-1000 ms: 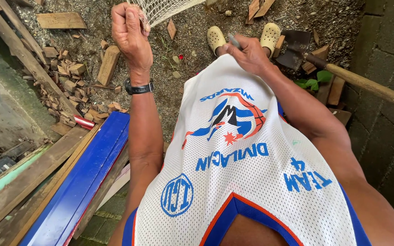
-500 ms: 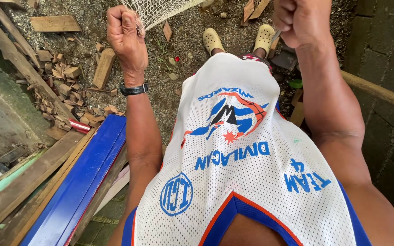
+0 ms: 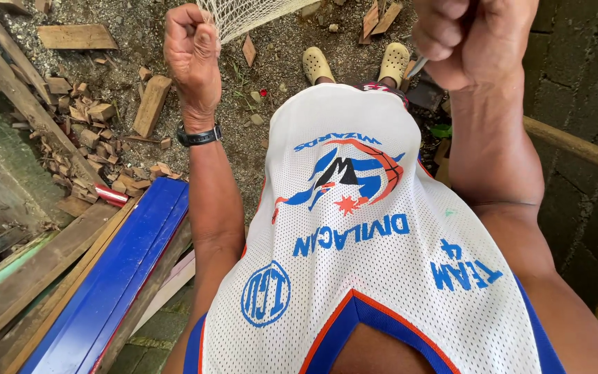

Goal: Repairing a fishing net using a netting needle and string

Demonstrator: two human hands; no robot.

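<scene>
A white mesh net (image 3: 247,12) hangs from the top edge of the view, its upper part cut off by the frame. The left hand (image 3: 192,52) is balled into a fist at the net's left margin, pinching the mesh where the strands gather. The right hand (image 3: 472,38) is also clenched tight, raised close to the camera at upper right; a thin grey tool (image 3: 417,66) pokes out below it, too hidden to identify. A black wristwatch (image 3: 198,135) circles the left wrist. Between the arms, the white mesh jersey (image 3: 354,228) covers most of the ground, leaving only the toes of two pale clogs (image 3: 354,64) showing. Free gravel lies under the net. Leftward, wood offcuts (image 3: 91,118) and a blue plank (image 3: 115,273) crowd the floor; a wooden handle (image 3: 572,144) crosses the block wall on the right.
</scene>
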